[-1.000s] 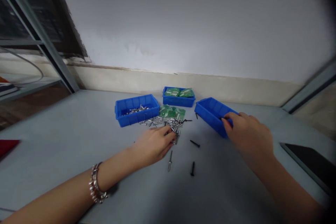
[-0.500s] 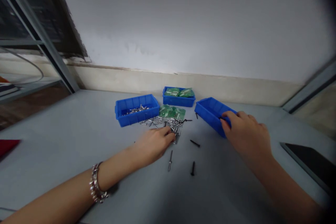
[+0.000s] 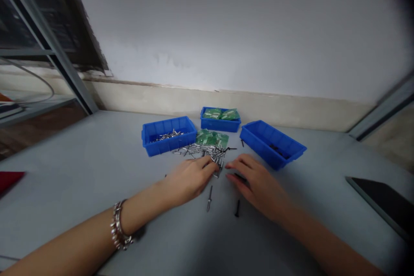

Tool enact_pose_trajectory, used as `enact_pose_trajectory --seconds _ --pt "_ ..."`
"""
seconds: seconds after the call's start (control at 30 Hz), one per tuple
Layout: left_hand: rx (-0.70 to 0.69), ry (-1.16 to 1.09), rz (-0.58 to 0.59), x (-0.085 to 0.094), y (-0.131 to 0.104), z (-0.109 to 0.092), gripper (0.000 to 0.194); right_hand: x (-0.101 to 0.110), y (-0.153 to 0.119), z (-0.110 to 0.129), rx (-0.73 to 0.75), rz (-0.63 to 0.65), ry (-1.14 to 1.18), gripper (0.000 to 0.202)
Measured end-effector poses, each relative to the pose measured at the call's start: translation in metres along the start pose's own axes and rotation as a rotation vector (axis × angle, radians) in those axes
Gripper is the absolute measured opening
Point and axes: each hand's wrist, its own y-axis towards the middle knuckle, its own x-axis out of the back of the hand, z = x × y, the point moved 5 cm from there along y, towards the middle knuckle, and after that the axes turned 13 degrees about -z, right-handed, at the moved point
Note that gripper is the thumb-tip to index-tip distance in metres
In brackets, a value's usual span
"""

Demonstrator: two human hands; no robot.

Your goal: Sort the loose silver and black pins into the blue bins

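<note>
Straddles black screw [image 3: 239, 177], slanted lengthwise 10-to-4 o'clock, with nearer right hand [image 3: 258, 183], digits apart; toward 9 o'clock, rests left hand [image 3: 192, 179] on silver rivets [image 3: 211, 150], can't tell whether gripping.

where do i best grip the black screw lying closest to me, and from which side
Pinch the black screw around mid-shank, coming from above with thumb and finger on its left and right sides. It lies flat on the table, head toward you and thinner end away, with both long sides free. The right hand looks like the handier one, being nearer.
</note>
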Motion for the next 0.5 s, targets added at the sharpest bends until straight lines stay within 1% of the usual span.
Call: enact_pose_trajectory --seconds 0.1,0.17,0.3,0.5 --pt "-0.015 -0.029 -0.027 0.005 0.002 -0.003 0.020 -0.006 -0.001 0.004 -0.030 0.060 0.043 0.016" --pt "-0.033 -0.051 -0.044 0.009 0.003 -0.006 0.020 -0.007 -0.001 0.005 -0.032 0.070 0.073 0.013" --pt "-0.053 -0.056 -0.061 0.014 0.004 -0.009 0.018 -0.005 0.000 0.009 0.003 0.047 0.130 0.016" --pt "-0.091 -0.050 -0.140 0.017 0.004 -0.010 0.018 -0.003 0.001 0.011 0.039 -0.005 0.146 0.015"
